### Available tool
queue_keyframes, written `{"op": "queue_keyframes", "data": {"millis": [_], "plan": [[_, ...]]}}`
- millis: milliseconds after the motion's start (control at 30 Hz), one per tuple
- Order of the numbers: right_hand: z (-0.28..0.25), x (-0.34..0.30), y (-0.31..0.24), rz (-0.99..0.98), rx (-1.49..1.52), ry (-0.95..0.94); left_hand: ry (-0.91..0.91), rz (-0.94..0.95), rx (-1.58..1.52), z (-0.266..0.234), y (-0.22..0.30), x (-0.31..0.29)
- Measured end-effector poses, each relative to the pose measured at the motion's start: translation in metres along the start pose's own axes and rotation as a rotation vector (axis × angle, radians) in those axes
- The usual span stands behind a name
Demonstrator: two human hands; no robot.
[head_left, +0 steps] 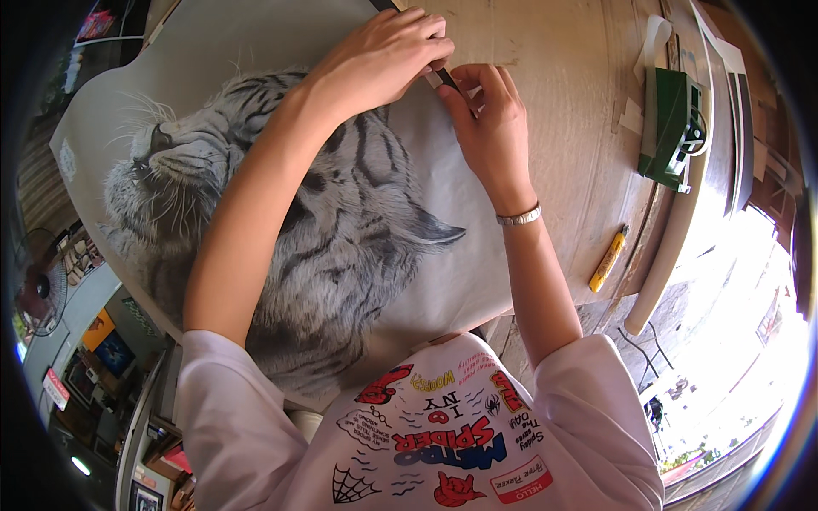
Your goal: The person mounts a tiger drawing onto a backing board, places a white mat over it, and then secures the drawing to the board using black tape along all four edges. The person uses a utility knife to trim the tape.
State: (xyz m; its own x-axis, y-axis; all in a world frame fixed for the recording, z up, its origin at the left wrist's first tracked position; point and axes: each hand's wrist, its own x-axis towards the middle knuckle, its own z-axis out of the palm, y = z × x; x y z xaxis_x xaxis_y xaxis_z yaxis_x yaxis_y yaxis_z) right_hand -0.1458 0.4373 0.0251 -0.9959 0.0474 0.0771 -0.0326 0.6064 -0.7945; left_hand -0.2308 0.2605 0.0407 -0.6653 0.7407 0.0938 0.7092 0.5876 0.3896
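Observation:
A large sheet with a black-and-white tiger picture (358,204) lies on the wooden table in front of me. Along its far right edge runs a narrow dark strip (449,83). My left hand (388,60) reaches across the picture, its fingers curled over the upper part of this strip. Closer to me, my right hand (494,123) pinches the strip's lower end between thumb and fingers. The two hands are almost touching. What the strip is made of, and whether it is fixed to the sheet, I cannot tell.
On the wooden table (571,128) to the right lie a green metal device (673,128) with a white cable and a slim yellow tool (609,260) with a dark tip. A pale rounded rail (673,255) borders the right side. A fan (41,285) stands at far left.

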Motion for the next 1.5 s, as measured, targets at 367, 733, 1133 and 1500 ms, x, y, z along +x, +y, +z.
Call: {"op": "queue_keyframes", "data": {"millis": [367,733,1133,1500], "plan": [[0.016,0.016,0.004,0.044,0.021,0.029,0.007,0.091,0.083,0.001,-0.006,0.007],[0.023,0.012,-0.004,0.026,-0.094,0.085,-0.039,0.084,-0.004,-0.012,-0.009,0.009],[0.021,0.016,0.001,0.125,-0.068,0.03,0.073,0.242,0.092,-0.013,-0.007,0.018],[0.018,0.019,-0.001,0.185,-0.065,-0.003,0.065,0.247,0.059,-0.009,-0.012,0.023]]}}
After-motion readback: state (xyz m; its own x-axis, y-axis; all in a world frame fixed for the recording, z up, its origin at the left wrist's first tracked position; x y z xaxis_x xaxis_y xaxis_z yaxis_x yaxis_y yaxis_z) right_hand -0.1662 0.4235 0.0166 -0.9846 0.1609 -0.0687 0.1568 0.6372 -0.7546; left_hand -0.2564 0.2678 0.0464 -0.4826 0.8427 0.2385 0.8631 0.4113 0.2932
